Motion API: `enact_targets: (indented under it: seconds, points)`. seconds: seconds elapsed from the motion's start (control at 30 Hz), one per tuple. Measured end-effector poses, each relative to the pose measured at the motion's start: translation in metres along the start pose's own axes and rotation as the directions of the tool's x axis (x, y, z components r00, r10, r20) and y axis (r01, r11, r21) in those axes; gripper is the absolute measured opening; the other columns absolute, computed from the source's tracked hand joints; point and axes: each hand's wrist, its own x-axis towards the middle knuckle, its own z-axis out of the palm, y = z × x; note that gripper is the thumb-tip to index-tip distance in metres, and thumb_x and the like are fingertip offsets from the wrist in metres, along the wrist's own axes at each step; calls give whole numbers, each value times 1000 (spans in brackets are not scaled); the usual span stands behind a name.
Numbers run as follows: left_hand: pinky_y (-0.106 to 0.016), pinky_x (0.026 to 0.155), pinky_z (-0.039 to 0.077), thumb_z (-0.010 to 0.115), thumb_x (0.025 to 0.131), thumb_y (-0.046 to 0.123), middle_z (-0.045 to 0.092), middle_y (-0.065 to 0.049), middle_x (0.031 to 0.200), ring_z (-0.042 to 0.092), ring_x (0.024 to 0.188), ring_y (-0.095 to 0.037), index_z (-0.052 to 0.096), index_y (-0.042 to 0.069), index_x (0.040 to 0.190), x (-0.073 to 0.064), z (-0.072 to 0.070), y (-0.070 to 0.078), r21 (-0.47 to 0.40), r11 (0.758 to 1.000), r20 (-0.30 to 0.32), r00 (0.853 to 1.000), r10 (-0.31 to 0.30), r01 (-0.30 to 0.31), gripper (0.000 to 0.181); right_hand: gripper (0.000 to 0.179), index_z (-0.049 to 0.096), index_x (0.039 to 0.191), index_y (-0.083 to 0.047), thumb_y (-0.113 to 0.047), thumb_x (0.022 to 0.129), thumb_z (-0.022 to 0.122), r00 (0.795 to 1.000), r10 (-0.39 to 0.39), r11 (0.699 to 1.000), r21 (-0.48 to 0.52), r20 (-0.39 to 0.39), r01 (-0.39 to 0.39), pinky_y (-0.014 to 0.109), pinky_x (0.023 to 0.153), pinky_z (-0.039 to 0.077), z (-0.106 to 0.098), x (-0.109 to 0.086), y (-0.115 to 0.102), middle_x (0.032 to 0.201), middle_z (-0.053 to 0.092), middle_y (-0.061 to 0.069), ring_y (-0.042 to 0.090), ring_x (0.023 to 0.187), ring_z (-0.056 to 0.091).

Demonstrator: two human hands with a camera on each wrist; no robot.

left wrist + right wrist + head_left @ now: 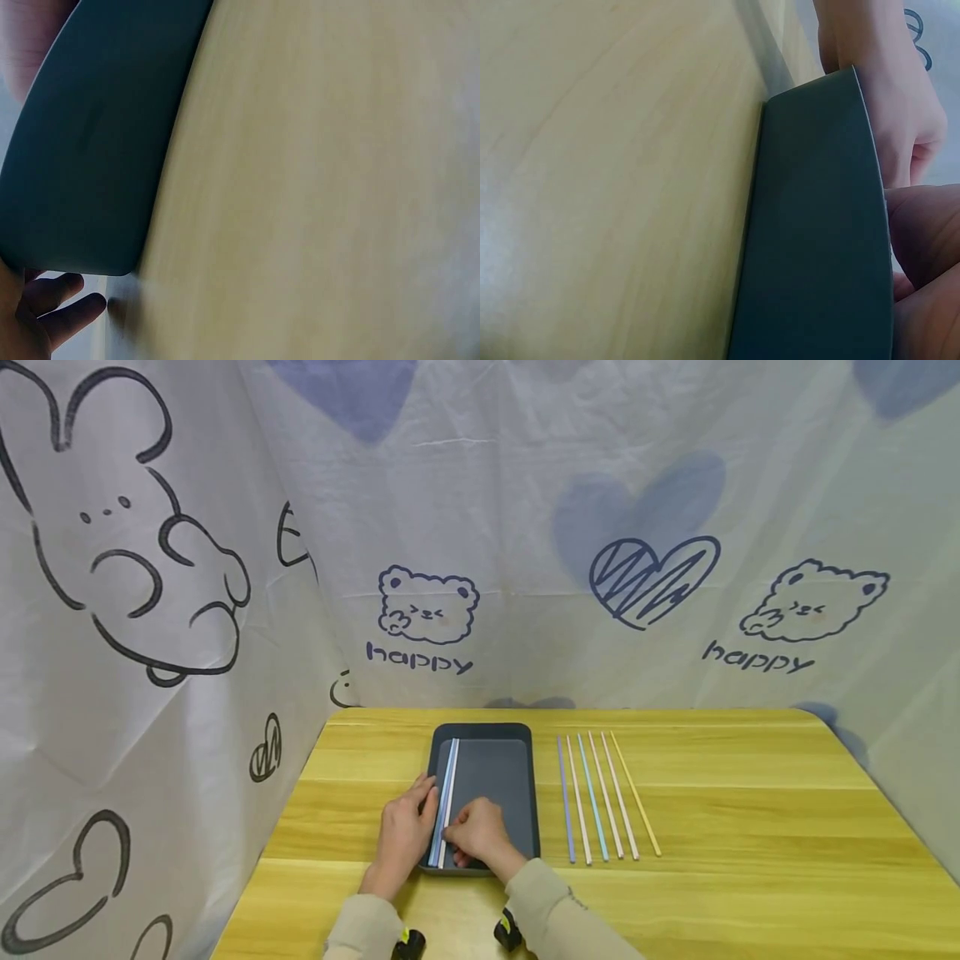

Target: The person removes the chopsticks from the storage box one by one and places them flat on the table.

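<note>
A dark grey rectangular tray [491, 777] lies on the table, with a few thin chopsticks lengthwise along its left side, blue and white ones among them. My right hand [480, 829] is over the tray, curled, its thumb and fingertips pinching the white chopstick [452, 789] near its lower part. At the tray's left rim my left hand [405, 827] rests with its fingers fairly straight, close beside the chopsticks. Both wrist views show mostly the tray's outer wall [105, 135], and it hides the chopsticks there.
Right of the tray, several chopsticks lie side by side on the wooden table [750, 827], including a purple one [566, 802], a light blue one [592, 797] and a yellow one [636, 793]. Patterned cloth [510, 543] hangs behind the table and at both sides.
</note>
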Motion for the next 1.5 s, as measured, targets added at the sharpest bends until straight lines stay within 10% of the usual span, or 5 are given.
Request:
enact_targets:
  seconds: [1.0, 1.5]
  points:
    - [-52, 93, 62, 71, 100, 9, 73, -25, 127, 73, 116, -41, 76, -6, 122, -1, 1, 0, -11, 1000, -17, 1000, 18, -18, 27, 36, 61, 52, -5, -8, 79, 85, 994, -7, 994, -106, -106, -4, 29, 32, 49, 8, 2, 3, 40, 58, 5, 10, 28, 53]
    - [-52, 92, 62, 71, 101, 10, 72, -26, 127, 73, 115, -40, 75, -6, 123, -3, 1, -1, -4, 1000, -28, 999, 25, -26, 28, 34, 61, 54, -4, -14, 81, 80, 998, 49, 992, -115, -34, -53, 30, 34, 52, -4, 3, 4, 41, 56, 3, 10, 29, 54]
